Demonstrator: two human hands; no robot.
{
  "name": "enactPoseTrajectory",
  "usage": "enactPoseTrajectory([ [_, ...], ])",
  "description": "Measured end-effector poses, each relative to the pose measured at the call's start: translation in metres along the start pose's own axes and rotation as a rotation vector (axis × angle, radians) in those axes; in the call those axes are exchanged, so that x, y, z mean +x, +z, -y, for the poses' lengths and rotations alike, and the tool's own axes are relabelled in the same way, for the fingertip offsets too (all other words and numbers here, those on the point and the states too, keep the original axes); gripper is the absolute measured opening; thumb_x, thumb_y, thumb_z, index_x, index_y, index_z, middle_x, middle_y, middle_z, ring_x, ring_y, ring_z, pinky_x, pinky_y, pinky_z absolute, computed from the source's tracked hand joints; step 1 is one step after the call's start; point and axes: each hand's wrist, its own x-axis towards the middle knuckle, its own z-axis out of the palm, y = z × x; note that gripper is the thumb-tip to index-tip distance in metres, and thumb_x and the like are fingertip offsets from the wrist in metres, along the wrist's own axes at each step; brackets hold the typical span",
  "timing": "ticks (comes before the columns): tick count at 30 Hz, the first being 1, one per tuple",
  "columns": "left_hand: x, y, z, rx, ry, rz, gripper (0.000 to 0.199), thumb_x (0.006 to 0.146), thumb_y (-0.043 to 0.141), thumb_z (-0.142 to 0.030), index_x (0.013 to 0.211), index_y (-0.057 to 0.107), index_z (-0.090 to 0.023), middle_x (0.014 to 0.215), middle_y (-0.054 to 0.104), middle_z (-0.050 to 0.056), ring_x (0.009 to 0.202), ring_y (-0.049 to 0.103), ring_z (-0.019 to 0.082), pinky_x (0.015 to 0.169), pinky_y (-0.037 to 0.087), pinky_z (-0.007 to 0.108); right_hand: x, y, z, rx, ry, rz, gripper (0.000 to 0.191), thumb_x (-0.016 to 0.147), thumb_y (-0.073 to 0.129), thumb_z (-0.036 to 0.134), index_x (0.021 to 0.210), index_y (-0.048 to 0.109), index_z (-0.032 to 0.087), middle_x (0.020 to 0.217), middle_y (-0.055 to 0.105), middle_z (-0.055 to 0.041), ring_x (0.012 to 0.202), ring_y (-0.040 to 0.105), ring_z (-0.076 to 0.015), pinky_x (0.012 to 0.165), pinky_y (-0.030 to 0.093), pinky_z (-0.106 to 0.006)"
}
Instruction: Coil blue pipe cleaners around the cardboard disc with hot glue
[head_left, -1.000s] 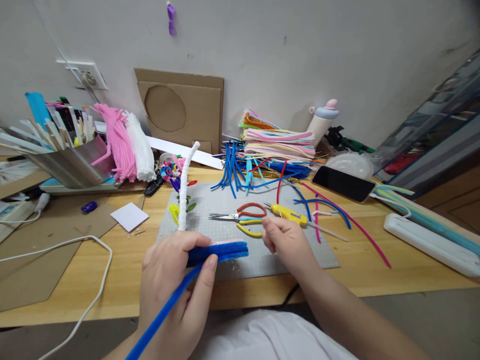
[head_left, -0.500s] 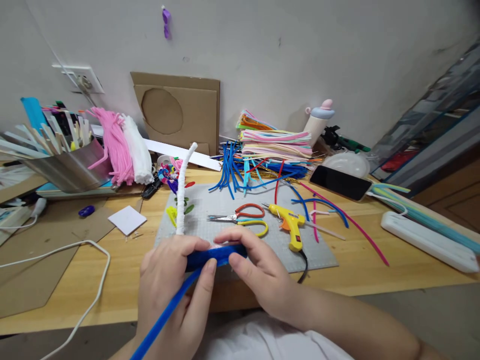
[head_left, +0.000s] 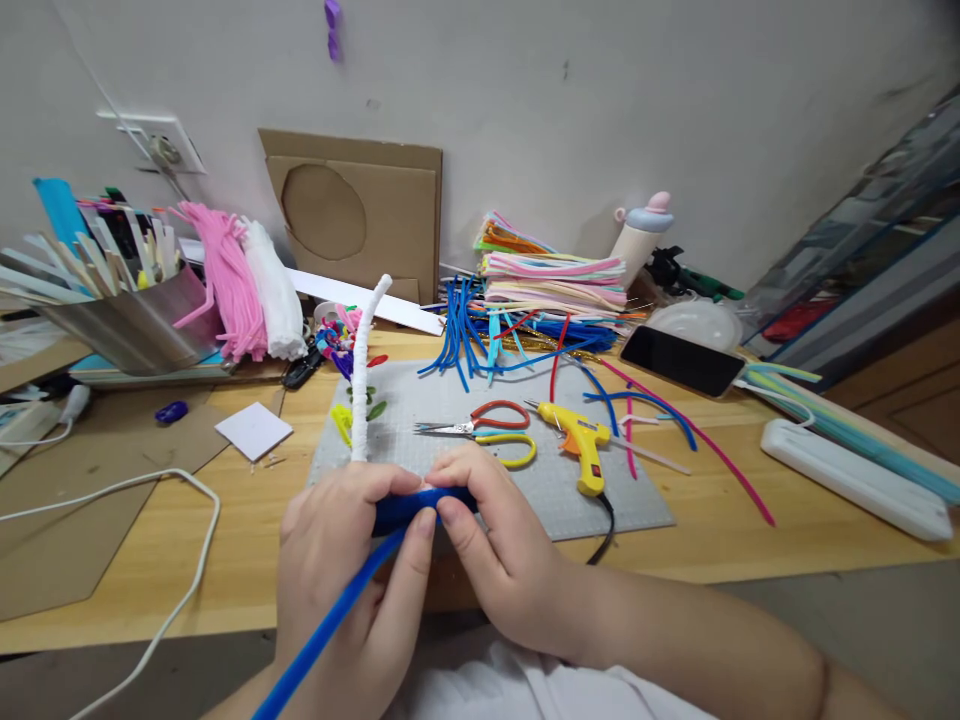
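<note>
- The wooden counter (head_left: 247,570) carried a grey mat (head_left: 420,390).
- The left hand (head_left: 334,560), at the mat's near edge, had its fingers pressed round a blue piece (head_left: 394,515).
- The right hand (head_left: 499,555), beside it at that edge, pinched the piece's right end, fingers narrow.
- A fuzzy blue strip (head_left: 326,625) met the piece at the left thumb and slanted away from the mat, leftward and toward the person.
- The piece, plush and deep blue, pale along its top, lay lengthwise along the mat's near edge.
- A white rod (head_left: 361,390), bent at its tip, rose over the mat's left side.
- On the mat, a yellow glue gun (head_left: 581,440) bore a handle mark too small to read.
</note>
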Motion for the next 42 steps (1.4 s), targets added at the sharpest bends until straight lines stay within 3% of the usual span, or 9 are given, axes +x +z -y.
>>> enactPoseTrajectory([
  [16, 0.000, 0.003, 0.003, 0.022, 0.019, -0.027, 0.011, 0.090, 0.055, -0.027, 0.100, 0.054, -0.023, 0.087, 0.061, 0.000, 0.080, 0.057, 0.017, 0.075, 0.040, 0.034, -0.003, 0.001, -0.002, -0.031, -0.014, -0.017, 0.013, 0.099, 0.043, 0.023, 0.109, 0.052, 0.023, 0.104, 0.058, -0.0054, 0.098, 0.055, -0.0205, 0.087, 0.046, -0.041],
  [20, -0.002, 0.001, 0.009, -0.005, 0.071, -0.021, 0.034, 0.088, 0.061, -0.040, 0.114, 0.052, -0.021, 0.105, 0.062, 0.006, 0.099, 0.058, 0.023, 0.087, 0.042, 0.039, -0.001, 0.003, -0.004, -0.007, -0.007, -0.035, 0.013, 0.100, 0.043, 0.024, 0.110, 0.051, 0.024, 0.104, 0.058, -0.0048, 0.098, 0.056, -0.0202, 0.088, 0.046, -0.040],
  [23, -0.008, 0.001, 0.015, 0.030, 0.106, -0.087, 0.049, 0.081, 0.069, -0.043, 0.119, 0.050, -0.019, 0.115, 0.059, 0.012, 0.109, 0.055, 0.029, 0.095, 0.039, 0.044, 0.000, 0.002, -0.006, 0.004, 0.003, -0.041, 0.014, 0.100, 0.043, 0.024, 0.111, 0.052, 0.024, 0.105, 0.058, -0.0049, 0.099, 0.056, -0.0200, 0.089, 0.046, -0.040],
  [27, -0.020, 0.008, 0.026, 0.115, 0.109, -0.210, 0.048, 0.079, 0.072, -0.035, 0.119, 0.052, -0.018, 0.114, 0.058, 0.013, 0.108, 0.055, 0.030, 0.095, 0.038, 0.045, -0.002, 0.000, -0.009, 0.027, -0.014, -0.037, 0.014, 0.100, 0.043, 0.023, 0.111, 0.053, 0.023, 0.106, 0.058, -0.0058, 0.100, 0.056, -0.0197, 0.089, 0.047, -0.039],
  [33, -0.024, 0.018, 0.036, 0.106, 0.093, -0.233, 0.031, 0.085, 0.070, -0.034, 0.111, 0.057, -0.022, 0.103, 0.057, 0.007, 0.097, 0.056, 0.022, 0.087, 0.044, 0.035, -0.008, -0.004, -0.012, 0.059, -0.061, -0.031, 0.017, 0.101, 0.042, 0.022, 0.116, 0.052, 0.023, 0.110, 0.057, -0.0063, 0.104, 0.056, -0.0180, 0.093, 0.047, -0.036],
  [37, -0.008, 0.012, 0.040, 0.087, 0.154, -0.183, 0.028, 0.084, 0.070, -0.034, 0.108, 0.058, -0.026, 0.101, 0.059, 0.004, 0.095, 0.058, 0.021, 0.088, 0.047, 0.036, -0.009, -0.002, -0.015, 0.089, -0.056, -0.075, 0.018, 0.102, 0.040, 0.023, 0.116, 0.051, 0.024, 0.112, 0.057, -0.0063, 0.107, 0.056, -0.0184, 0.095, 0.047, -0.035],
  [42, 0.012, 0.008, 0.060, 0.064, 0.291, -0.055, 0.030, 0.081, 0.073, -0.036, 0.107, 0.059, -0.028, 0.100, 0.062, 0.003, 0.094, 0.060, 0.021, 0.086, 0.047, 0.035, -0.009, 0.007, -0.024, 0.117, -0.043, -0.128, 0.017, 0.102, 0.039, 0.024, 0.115, 0.051, 0.024, 0.110, 0.057, -0.0065, 0.105, 0.056, -0.0187, 0.093, 0.047, -0.035],
])
